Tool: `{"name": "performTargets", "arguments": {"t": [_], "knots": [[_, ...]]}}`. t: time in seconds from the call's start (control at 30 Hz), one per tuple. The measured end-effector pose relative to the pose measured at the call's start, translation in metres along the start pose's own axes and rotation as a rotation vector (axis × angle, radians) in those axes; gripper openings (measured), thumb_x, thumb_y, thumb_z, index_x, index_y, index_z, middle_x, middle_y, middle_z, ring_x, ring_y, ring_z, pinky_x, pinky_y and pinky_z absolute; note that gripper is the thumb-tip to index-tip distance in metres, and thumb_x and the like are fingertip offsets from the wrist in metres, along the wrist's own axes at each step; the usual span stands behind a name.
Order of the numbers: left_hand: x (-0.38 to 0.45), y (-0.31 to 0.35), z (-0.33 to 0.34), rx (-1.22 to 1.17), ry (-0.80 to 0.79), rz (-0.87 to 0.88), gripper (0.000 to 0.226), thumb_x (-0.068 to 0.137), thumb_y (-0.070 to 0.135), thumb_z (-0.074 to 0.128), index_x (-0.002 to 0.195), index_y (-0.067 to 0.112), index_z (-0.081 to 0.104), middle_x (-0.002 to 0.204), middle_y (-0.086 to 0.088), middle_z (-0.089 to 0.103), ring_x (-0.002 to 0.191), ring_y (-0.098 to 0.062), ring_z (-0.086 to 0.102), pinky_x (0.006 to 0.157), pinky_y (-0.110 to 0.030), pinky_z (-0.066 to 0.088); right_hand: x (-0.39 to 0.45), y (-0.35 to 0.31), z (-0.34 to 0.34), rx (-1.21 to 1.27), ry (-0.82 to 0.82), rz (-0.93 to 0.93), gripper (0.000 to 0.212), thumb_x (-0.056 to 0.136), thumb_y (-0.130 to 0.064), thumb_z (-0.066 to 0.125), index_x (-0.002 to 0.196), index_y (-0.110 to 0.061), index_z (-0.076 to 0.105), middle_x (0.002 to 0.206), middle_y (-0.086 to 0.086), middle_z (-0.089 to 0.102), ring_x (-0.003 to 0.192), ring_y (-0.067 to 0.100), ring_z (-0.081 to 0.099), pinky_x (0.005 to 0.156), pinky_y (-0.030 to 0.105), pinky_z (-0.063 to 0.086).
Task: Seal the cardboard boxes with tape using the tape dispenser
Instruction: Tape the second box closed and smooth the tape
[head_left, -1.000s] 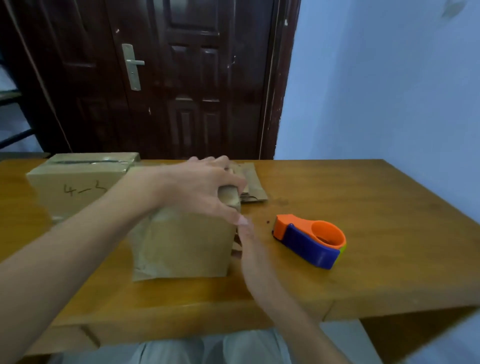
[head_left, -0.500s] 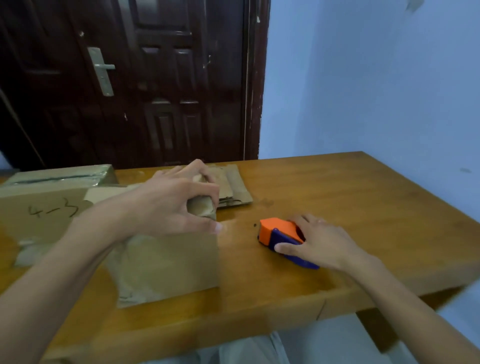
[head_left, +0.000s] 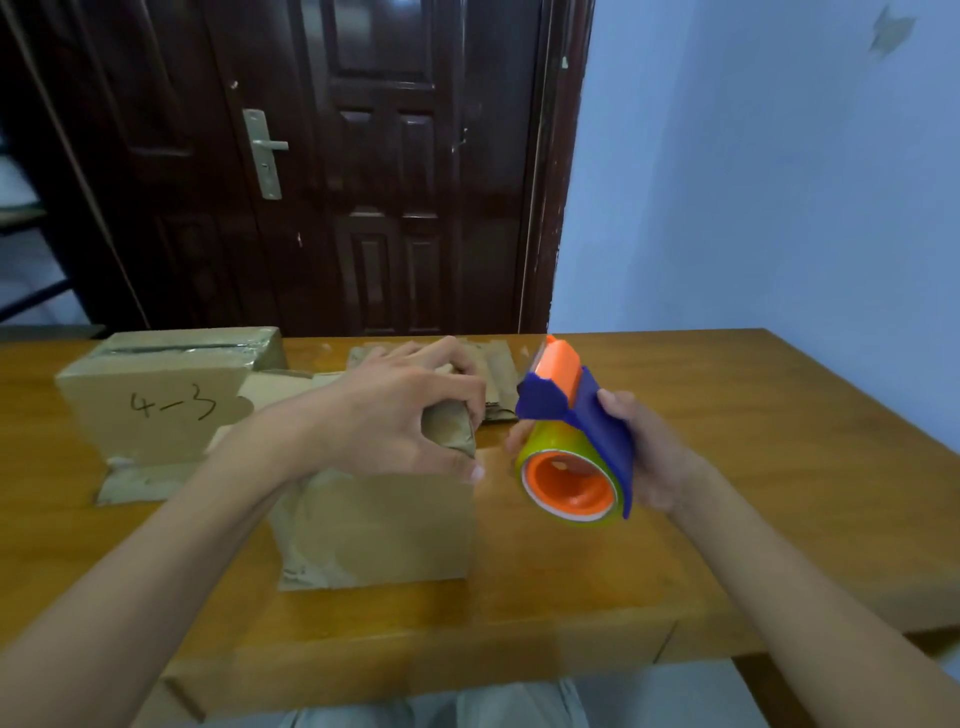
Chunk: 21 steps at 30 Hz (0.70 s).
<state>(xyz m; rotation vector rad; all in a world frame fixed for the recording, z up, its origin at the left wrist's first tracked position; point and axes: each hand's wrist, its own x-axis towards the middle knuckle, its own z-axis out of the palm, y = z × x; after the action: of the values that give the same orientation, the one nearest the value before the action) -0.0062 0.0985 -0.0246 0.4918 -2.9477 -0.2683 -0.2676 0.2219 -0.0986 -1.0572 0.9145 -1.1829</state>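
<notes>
A person's right hand (head_left: 644, 457) curls around a light plastic tape dispenser (head_left: 574, 441), raised above the surface (head_left: 727, 467); left hand (head_left: 395, 415) pinches shut the soft, crumpled flaps of a box (head_left: 374, 525), likely best gripped there.

1. The near plain brown cardboard box (head_left: 374, 525) has its top flaps hidden under the left hand (head_left: 395, 415).
2. The right hand's fingers (head_left: 514, 441) are mostly hidden behind the blue-and-orange plastic tape dispenser (head_left: 576, 441).
3. The wooden counter (head_left: 753, 493) is cut off at the left edge.
</notes>
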Motion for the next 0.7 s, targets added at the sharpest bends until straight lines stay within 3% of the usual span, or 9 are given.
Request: {"name": "performTargets", "arguments": {"t": [0.07, 0.13, 0.23, 0.3, 0.4, 0.5, 0.6, 0.7], "knots": [[-0.002, 0.002, 0.0, -0.024, 0.032, -0.009, 0.05, 0.078, 0.074, 0.076, 0.111, 0.044, 0.054, 0.124, 0.024, 0.041, 0.115, -0.005, 0.041, 0.106, -0.041, 0.037, 0.018, 0.006, 0.009, 0.061, -0.027, -0.001, 0.064, 0.082, -0.057, 0.08, 0.127, -0.011, 0.073, 0.123, 0.018, 0.073, 0.108, 0.029, 0.073, 0.095, 0.041, 0.059], [-0.005, 0.004, 0.0, -0.079, 0.058, -0.056, 0.066, 0.073, 0.071, 0.081, 0.118, 0.041, 0.044, 0.122, 0.022, 0.047, 0.107, -0.001, 0.044, 0.096, -0.033, 0.04, 0.033, 0.015, 0.011, 0.125, -0.031, 0.026, 0.065, 0.068, -0.056, 0.092, 0.115, -0.013, 0.079, 0.111, 0.014, 0.077, 0.096, 0.026, 0.076, 0.085, 0.039, 0.062], [-0.01, 0.003, -0.002, -0.259, 0.105, -0.11, 0.08, 0.067, 0.067, 0.086, 0.122, 0.034, 0.038, 0.122, 0.021, 0.05, 0.104, 0.003, 0.052, 0.082, -0.02, 0.043, 0.049, 0.022, 0.011, 0.159, -0.095, 0.02, 0.066, 0.072, -0.055, 0.09, 0.119, -0.01, 0.077, 0.111, 0.015, 0.075, 0.095, 0.027, 0.075, 0.085, 0.039, 0.062], [-0.011, 0.0, -0.003, -0.384, 0.158, -0.119, 0.081, 0.066, 0.062, 0.09, 0.123, 0.031, 0.041, 0.12, 0.015, 0.055, 0.102, -0.003, 0.059, 0.079, -0.025, 0.052, 0.055, 0.021, 0.01, 0.17, -0.108, 0.036, 0.073, 0.072, -0.054, 0.09, 0.124, -0.006, 0.071, 0.113, 0.018, 0.073, 0.096, 0.029, 0.073, 0.084, 0.04, 0.062], [-0.012, -0.004, -0.003, -0.447, 0.164, -0.104, 0.08, 0.066, 0.063, 0.092, 0.123, 0.031, 0.045, 0.124, 0.011, 0.057, 0.11, -0.011, 0.062, 0.089, -0.034, 0.058, 0.061, 0.022, 0.003, 0.218, -0.142, 0.088, 0.081, 0.069, -0.052, 0.094, 0.126, -0.002, 0.065, 0.11, 0.02, 0.073, 0.092, 0.031, 0.074, 0.08, 0.041, 0.063], [-0.013, -0.005, -0.004, -0.397, 0.283, -0.099, 0.053, 0.079, 0.067, 0.07, 0.118, 0.034, 0.053, 0.118, 0.02, 0.052, 0.116, -0.007, 0.051, 0.091, -0.027, 0.046, 0.062, 0.019, -0.001, 0.186, -0.236, 0.098, 0.064, 0.078, -0.052, 0.087, 0.122, -0.008, 0.073, 0.111, 0.014, 0.076, 0.096, 0.026, 0.076, 0.083, 0.036, 0.062], [-0.015, -0.008, -0.005, -0.346, 0.504, -0.201, 0.014, 0.101, 0.035, 0.05, 0.102, 0.025, 0.06, 0.1, 0.012, 0.06, 0.099, -0.007, 0.055, 0.08, -0.029, 0.041, 0.064, 0.019, 0.0, 0.151, -0.219, 0.113, 0.069, 0.074, -0.053, 0.09, 0.121, -0.005, 0.072, 0.109, 0.015, 0.076, 0.094, 0.026, 0.075, 0.081, 0.036, 0.063], [-0.025, -0.006, -0.011, -0.202, 0.437, -0.311, 0.016, 0.102, 0.023, 0.05, 0.099, 0.031, 0.064, 0.098, 0.014, 0.066, 0.092, -0.004, 0.06, 0.079, -0.028, 0.047, 0.07, 0.023, 0.0, 0.173, -0.248, 0.128, 0.079, 0.077, -0.053, 0.088, 0.128, 0.002, 0.06, 0.114, 0.018, 0.073, 0.098, 0.028, 0.074, 0.084, 0.036, 0.062]]}}
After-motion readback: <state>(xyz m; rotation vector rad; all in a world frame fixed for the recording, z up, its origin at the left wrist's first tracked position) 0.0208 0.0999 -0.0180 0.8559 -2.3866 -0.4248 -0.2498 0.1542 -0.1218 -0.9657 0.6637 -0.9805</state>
